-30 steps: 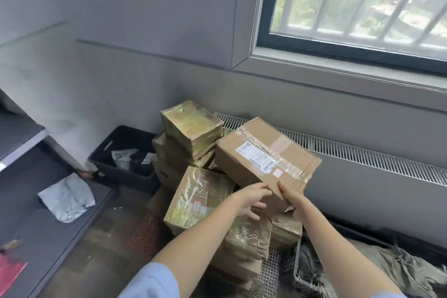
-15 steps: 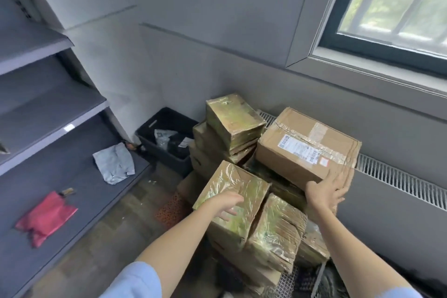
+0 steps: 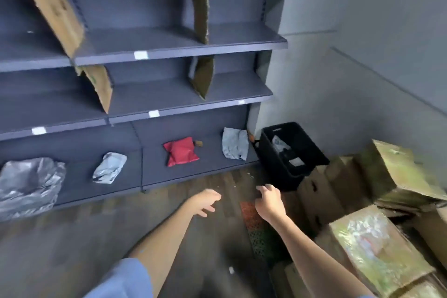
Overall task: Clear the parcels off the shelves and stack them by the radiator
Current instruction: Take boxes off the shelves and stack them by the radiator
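Plastic mailers, the red bag (image 3: 181, 154) and grey bag (image 3: 235, 143), lie on the bottom shelf (image 3: 154, 172) beyond the empty, loose-fingered left hand (image 3: 204, 202) and right hand (image 3: 267, 203); slick film could slip from a hasty grab.

A parcel storeroom, probably a pickup depot, though the view is blurred; grey metal shelving (image 3: 169, 48) split by cardboard dividers (image 3: 52, 5); bagged mail parcels (image 3: 181, 154) on the lowest shelf; taped cartons (image 3: 377, 247) heaped on the floor; bare grey walls.
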`<move>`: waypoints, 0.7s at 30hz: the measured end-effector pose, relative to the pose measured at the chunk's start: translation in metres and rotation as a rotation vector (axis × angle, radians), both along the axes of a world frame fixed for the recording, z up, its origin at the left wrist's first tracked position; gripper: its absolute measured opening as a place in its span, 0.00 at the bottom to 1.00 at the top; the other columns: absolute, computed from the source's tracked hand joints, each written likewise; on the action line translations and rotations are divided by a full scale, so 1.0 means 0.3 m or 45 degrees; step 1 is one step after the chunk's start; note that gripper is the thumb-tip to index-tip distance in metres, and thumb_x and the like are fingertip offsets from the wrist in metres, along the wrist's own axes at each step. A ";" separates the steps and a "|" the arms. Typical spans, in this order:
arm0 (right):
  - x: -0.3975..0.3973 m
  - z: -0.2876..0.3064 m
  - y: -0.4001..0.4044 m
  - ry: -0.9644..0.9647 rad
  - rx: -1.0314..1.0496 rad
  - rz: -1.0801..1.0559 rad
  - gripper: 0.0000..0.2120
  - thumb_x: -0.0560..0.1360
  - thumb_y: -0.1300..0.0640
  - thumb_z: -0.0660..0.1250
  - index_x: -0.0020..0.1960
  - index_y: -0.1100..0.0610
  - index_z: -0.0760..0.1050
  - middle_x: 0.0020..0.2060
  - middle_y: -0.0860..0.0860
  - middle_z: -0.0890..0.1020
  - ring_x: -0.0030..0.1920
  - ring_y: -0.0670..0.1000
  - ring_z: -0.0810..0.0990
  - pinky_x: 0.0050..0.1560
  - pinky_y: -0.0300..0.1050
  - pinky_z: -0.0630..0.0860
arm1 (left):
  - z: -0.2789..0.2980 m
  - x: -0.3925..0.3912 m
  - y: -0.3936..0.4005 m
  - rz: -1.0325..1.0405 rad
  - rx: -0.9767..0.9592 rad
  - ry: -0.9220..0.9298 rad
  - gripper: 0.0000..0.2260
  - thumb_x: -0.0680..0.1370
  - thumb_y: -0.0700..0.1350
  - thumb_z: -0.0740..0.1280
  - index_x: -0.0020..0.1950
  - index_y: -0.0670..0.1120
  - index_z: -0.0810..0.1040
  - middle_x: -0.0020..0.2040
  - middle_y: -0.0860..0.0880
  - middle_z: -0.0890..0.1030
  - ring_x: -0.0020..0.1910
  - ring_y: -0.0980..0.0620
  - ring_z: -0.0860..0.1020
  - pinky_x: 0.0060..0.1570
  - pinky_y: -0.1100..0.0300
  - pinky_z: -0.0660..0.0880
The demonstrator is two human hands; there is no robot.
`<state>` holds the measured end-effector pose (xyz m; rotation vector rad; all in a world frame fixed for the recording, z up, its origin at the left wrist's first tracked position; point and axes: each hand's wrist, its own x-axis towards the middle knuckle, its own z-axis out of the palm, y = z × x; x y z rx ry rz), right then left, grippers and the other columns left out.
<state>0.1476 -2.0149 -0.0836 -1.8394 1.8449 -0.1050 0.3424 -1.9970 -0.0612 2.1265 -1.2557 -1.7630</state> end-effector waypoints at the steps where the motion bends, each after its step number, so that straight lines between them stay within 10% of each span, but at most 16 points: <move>1: 0.140 0.002 0.010 0.034 0.036 0.136 0.21 0.74 0.61 0.59 0.67 0.57 0.71 0.65 0.57 0.73 0.68 0.57 0.66 0.67 0.44 0.63 | 0.004 0.149 0.061 0.080 0.018 -0.021 0.17 0.81 0.46 0.55 0.70 0.46 0.67 0.68 0.47 0.69 0.63 0.47 0.75 0.62 0.52 0.70; 7: 1.058 0.068 0.173 -0.099 0.185 0.734 0.13 0.73 0.63 0.60 0.54 0.61 0.80 0.54 0.60 0.81 0.57 0.59 0.78 0.53 0.45 0.72 | 0.097 1.003 0.545 0.794 -0.059 -0.069 0.17 0.82 0.47 0.56 0.70 0.45 0.66 0.66 0.44 0.72 0.64 0.45 0.74 0.61 0.53 0.70; 12: 1.625 0.084 0.454 -0.259 0.274 1.095 0.14 0.76 0.63 0.60 0.59 0.63 0.77 0.57 0.60 0.79 0.58 0.58 0.78 0.55 0.47 0.72 | 0.131 1.424 1.041 1.428 -0.150 0.083 0.13 0.83 0.44 0.50 0.42 0.47 0.70 0.36 0.49 0.74 0.31 0.55 0.74 0.37 0.64 0.63; 17: 1.995 0.028 0.601 -0.201 0.347 1.344 0.11 0.76 0.66 0.60 0.51 0.70 0.77 0.50 0.65 0.79 0.51 0.58 0.78 0.46 0.48 0.71 | 0.054 1.607 1.325 1.704 -0.070 0.032 0.17 0.82 0.46 0.53 0.69 0.42 0.68 0.66 0.41 0.73 0.65 0.44 0.73 0.63 0.53 0.68; 21: 2.234 -0.034 0.616 -0.138 0.370 1.384 0.11 0.74 0.66 0.59 0.34 0.61 0.73 0.37 0.61 0.76 0.42 0.56 0.76 0.35 0.43 0.70 | -0.022 1.775 1.394 1.778 0.009 0.077 0.18 0.82 0.46 0.54 0.71 0.43 0.66 0.70 0.42 0.70 0.63 0.45 0.74 0.63 0.51 0.68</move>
